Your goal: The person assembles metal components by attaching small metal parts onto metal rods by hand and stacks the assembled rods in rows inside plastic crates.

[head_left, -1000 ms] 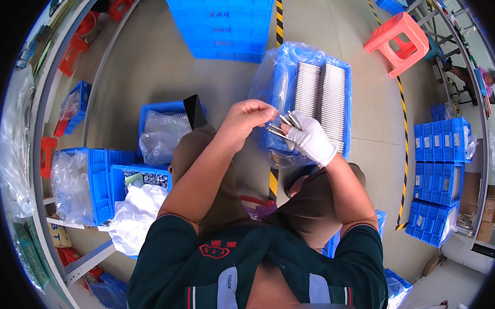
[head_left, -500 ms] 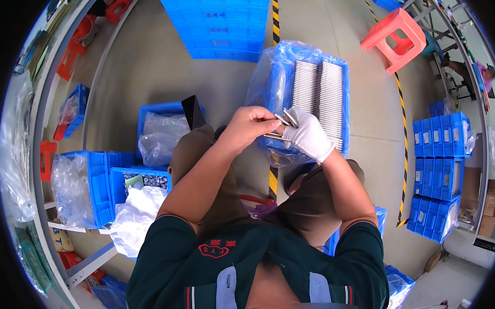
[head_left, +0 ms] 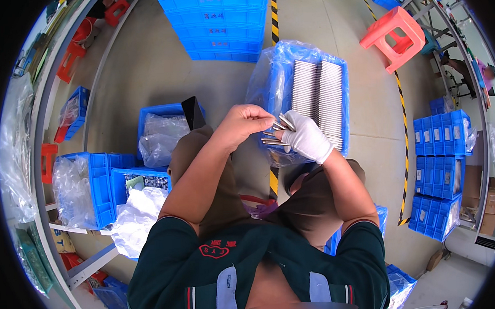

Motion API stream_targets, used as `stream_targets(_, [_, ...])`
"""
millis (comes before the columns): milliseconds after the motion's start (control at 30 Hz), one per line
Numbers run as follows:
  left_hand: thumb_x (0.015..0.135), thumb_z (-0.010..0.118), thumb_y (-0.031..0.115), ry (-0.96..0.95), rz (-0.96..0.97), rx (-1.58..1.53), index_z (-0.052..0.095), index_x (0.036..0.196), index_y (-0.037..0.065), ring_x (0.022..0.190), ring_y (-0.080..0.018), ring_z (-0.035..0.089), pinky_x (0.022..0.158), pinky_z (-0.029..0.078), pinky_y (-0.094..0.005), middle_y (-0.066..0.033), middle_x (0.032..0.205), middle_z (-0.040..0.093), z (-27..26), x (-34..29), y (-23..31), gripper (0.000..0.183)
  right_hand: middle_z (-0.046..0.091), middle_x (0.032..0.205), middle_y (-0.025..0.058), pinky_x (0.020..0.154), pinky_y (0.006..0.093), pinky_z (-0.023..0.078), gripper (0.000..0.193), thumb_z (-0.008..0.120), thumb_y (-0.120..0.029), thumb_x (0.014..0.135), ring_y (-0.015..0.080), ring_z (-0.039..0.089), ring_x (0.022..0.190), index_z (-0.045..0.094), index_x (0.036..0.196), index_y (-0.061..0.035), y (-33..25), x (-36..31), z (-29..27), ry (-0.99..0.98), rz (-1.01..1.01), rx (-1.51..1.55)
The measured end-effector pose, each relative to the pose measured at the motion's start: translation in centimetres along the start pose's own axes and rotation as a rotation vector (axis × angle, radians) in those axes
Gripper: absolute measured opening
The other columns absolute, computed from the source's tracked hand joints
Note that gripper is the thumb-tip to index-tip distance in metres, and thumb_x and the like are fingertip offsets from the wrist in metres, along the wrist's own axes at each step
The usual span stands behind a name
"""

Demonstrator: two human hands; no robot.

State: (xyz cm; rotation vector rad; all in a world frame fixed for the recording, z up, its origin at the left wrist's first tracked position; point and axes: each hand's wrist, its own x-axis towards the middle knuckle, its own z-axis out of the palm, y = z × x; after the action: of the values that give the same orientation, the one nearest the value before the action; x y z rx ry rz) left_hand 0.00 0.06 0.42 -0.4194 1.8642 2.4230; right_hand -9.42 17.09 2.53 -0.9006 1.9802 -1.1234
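Note:
My right hand (head_left: 310, 138), in a white glove with some bare fingertips, is closed around several slim silvery metal rods (head_left: 275, 141). The rods fan out to the left and upward from its fingers. My left hand (head_left: 246, 124) is bare, its thumb and forefinger pinched at the end of one metal rod beside the glove. Both hands hang above my knees, at the near left side of a blue crate (head_left: 346, 103) lined with clear plastic. Inside that crate stand two long rows of closely packed silvery rods (head_left: 329, 98).
A stack of blue crates (head_left: 219, 23) rises ahead. At left are a blue bin of small metal parts (head_left: 155, 180), a crate with bagged rods (head_left: 161, 133) and a dark phone-like slab (head_left: 192, 112). A red stool (head_left: 394, 37) and stacked blue bins (head_left: 439, 171) stand at right.
The rods in my right hand have spread further apart, with more ends showing at the lower left. My left hand has shifted slightly left and away from the glove.

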Motion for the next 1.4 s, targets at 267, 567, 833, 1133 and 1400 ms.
stream_targets(267, [0.08,0.062,0.01,-0.073,0.02,0.026,0.064,0.09,-0.001,0.078,-0.0073,0.055,0.072,0.043,-0.0219,-0.0036,0.083,0.063,-0.3,0.0,0.4,0.015,0.053,0.062,0.0079,0.052,0.0307,0.041,0.024,0.064,-0.019,0.079,0.0165,0.052,0.055,0.049,0.084,-0.0005,0.1,0.2,0.3,-0.026,-0.034,-0.007])
stream_targets(567, [0.081,0.061,0.013,-0.086,0.014,-0.018,0.064,0.091,0.0,0.078,-0.0085,0.055,0.073,0.043,-0.0224,-0.0033,0.083,0.062,-0.3,-0.2,1.2,0.017,0.049,0.056,0.0002,0.037,0.0182,0.026,0.026,0.06,-0.034,0.083,0.0041,0.038,0.042,0.05,0.087,-0.0097,0.1,-0.3,0.3,-0.362,0.166,0.584])
stream_targets(833, [0.081,0.06,0.007,-0.134,0.013,0.082,0.064,0.091,-0.003,0.079,-0.0092,0.057,0.074,0.044,-0.0224,-0.0049,0.085,0.064,-0.6,-0.3,0.5,0.014,0.05,0.054,-0.0013,0.038,0.0192,0.026,0.02,0.061,-0.027,0.084,0.004,0.039,0.043,0.054,0.079,-0.0084,-0.1,-0.4,0.3,-0.331,0.167,0.454])
stream_targets(1133, [0.08,0.06,0.002,-0.171,0.12,-0.015,0.064,0.092,-0.001,0.084,-0.0118,0.058,0.075,0.045,-0.024,-0.0057,0.09,0.063,-0.2,-0.4,1.1,0.013,0.045,0.054,-0.0017,0.038,0.0206,0.025,0.02,0.061,-0.024,0.083,0.006,0.037,0.042,0.052,0.076,-0.007,-0.5,-0.8,0.3,-0.314,0.14,0.592])
stream_targets(1400, [0.076,0.06,-0.004,-0.307,0.4,0.161,0.064,0.093,0.001,0.085,-0.0142,0.058,0.077,0.045,-0.0257,-0.0064,0.091,0.061,-0.7,-0.2,1.3,0.019,0.044,0.056,-0.001,0.037,0.0207,0.024,0.023,0.064,-0.026,0.081,0.0071,0.037,0.042,0.053,0.08,-0.0052,0.0,-1.2,0.2,-0.391,0.152,0.76])
